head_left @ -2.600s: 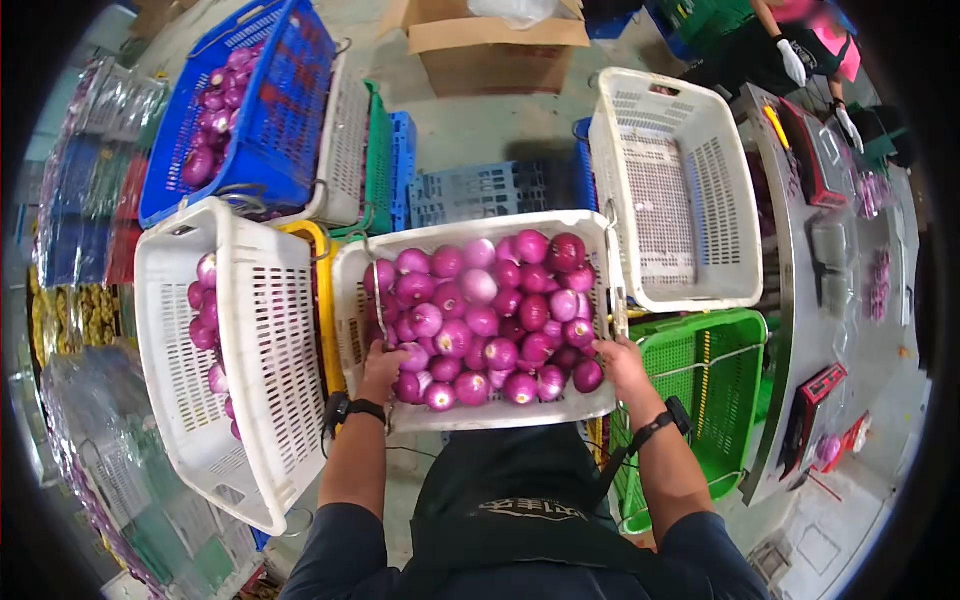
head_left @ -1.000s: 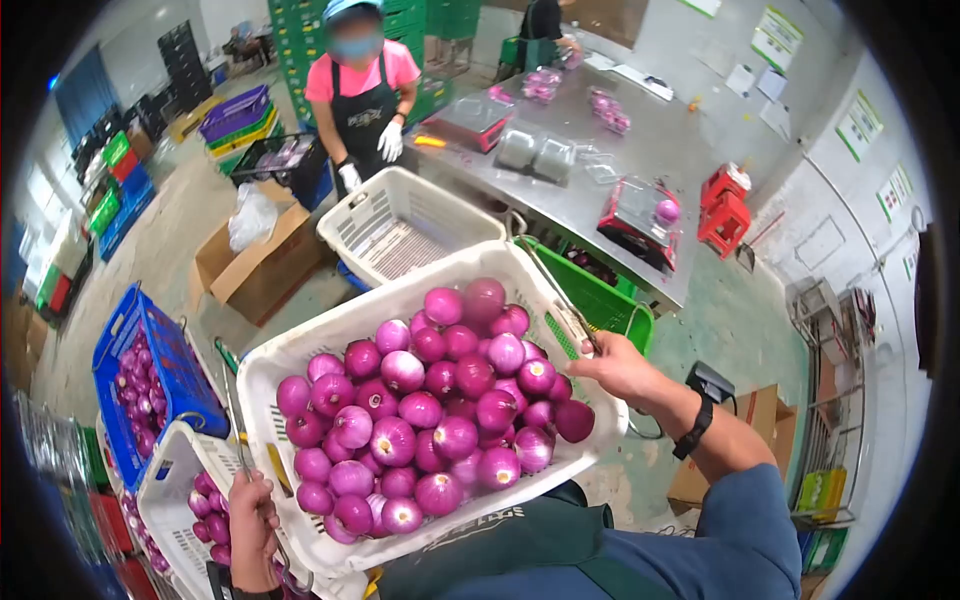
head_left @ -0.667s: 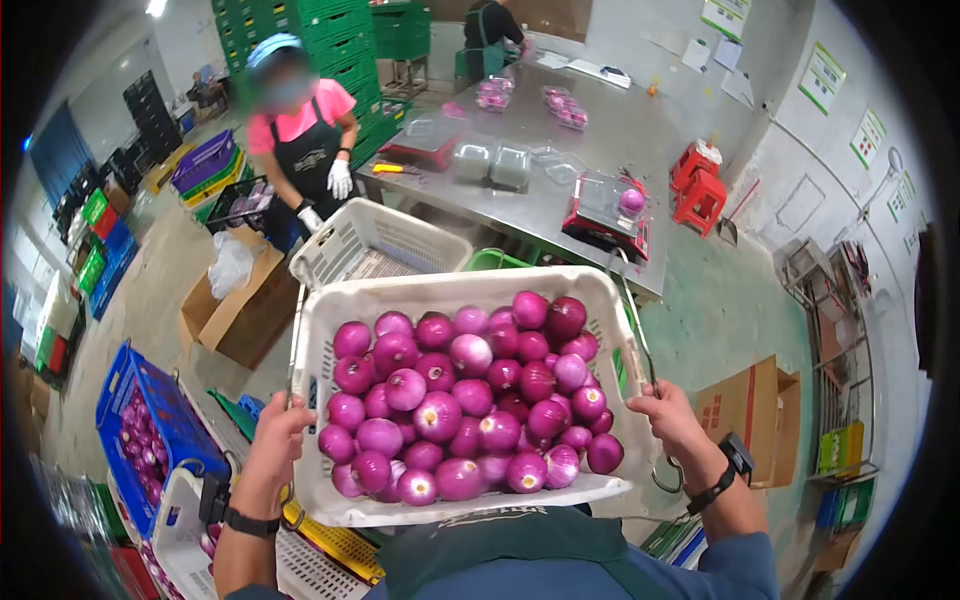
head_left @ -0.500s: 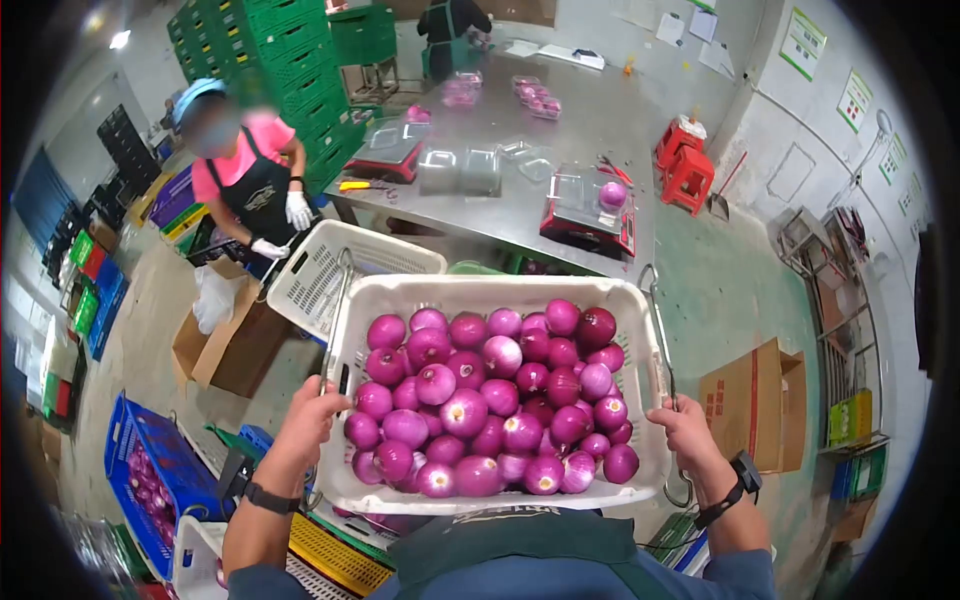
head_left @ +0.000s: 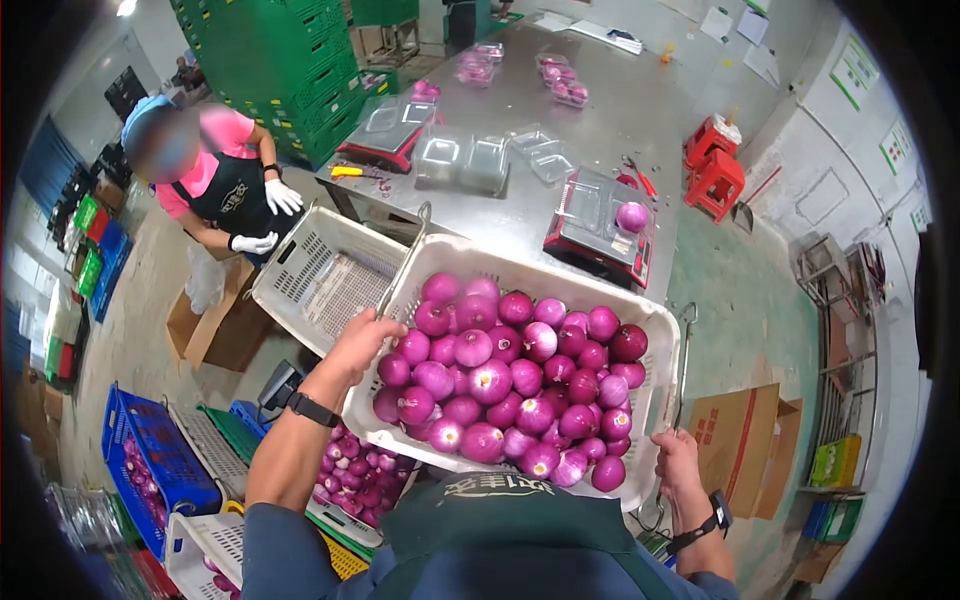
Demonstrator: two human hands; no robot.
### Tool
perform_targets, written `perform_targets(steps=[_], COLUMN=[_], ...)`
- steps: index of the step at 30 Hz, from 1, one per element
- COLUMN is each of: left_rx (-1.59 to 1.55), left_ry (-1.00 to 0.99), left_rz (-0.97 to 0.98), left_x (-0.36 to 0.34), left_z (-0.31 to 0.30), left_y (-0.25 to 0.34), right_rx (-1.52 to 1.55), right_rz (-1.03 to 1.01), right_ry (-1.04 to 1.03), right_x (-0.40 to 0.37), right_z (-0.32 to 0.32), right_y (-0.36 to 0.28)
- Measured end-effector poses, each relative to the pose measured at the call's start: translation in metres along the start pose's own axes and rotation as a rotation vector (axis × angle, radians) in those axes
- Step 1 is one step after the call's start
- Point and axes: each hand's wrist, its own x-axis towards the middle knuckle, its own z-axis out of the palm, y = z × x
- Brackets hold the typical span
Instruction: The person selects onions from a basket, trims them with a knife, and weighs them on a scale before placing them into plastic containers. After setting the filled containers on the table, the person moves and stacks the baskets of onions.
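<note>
A white plastic crate (head_left: 664,350) full of purple-red onions (head_left: 525,378) is held up in front of my body. My left hand (head_left: 366,342) grips its left rim near a wire handle. On the opposite side, my right hand (head_left: 678,458) is closed around the right edge close to the near corner. The crate sits askew in view, its left end farther from me. Beyond its left side is a second white crate (head_left: 340,290), beside a person (head_left: 240,200) in a pink shirt and white gloves.
The steel table (head_left: 640,120) ahead carries a red scale (head_left: 600,225) with an onion on it, clear plastic boxes (head_left: 462,160) and packed onions (head_left: 475,65). A blue crate (head_left: 180,450) stands lower left, a cardboard box (head_left: 735,440) right, red stools (head_left: 715,180) farther off.
The onion crate has turned clockwise and shifted right in view, with both hands still on it. Another batch of onions has come into view below my left forearm. The other person's gloved hands have shifted.
</note>
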Motion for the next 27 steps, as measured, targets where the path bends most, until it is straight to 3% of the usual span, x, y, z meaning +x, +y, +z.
perform_targets(steps=[3,6,9,13,15,21,25,27], left_rx=[-0.042,0.039,0.186,0.253,0.337,0.513,0.312,0.008], left_ry=[0.038,-0.053,0.056,0.158,0.302,0.415,0.51,0.576], left_rz=[-0.041,0.13,0.166,0.2,0.366,0.228,0.033,0.014], left_x=[0.005,0.027,0.048,0.064,0.075,0.033,0.022,0.023], left_z=[0.011,0.008,0.002,-0.03,-0.06,-0.081,-0.092,-0.073], left_y=[0.029,0.03,0.043,0.012,-0.028,-0.076,-0.146,-0.153], right_rx=[0.031,0.07,0.129,0.201,0.23,0.077,0.143,-0.059], right_rz=[0.025,0.068,0.091,0.174,0.133,0.049,0.045,-0.067], right_ry=[0.002,-0.019,0.002,-0.021,-0.118,-0.097,-0.048,0.181], right_x=[0.004,0.01,0.016,0.025,0.02,0.035,0.05,0.097], right_z=[0.001,0.004,0.006,-0.004,-0.008,-0.035,-0.065,-0.1], right_y=[-0.004,-0.006,-0.003,0.008,0.02,0.013,0.035,0.066])
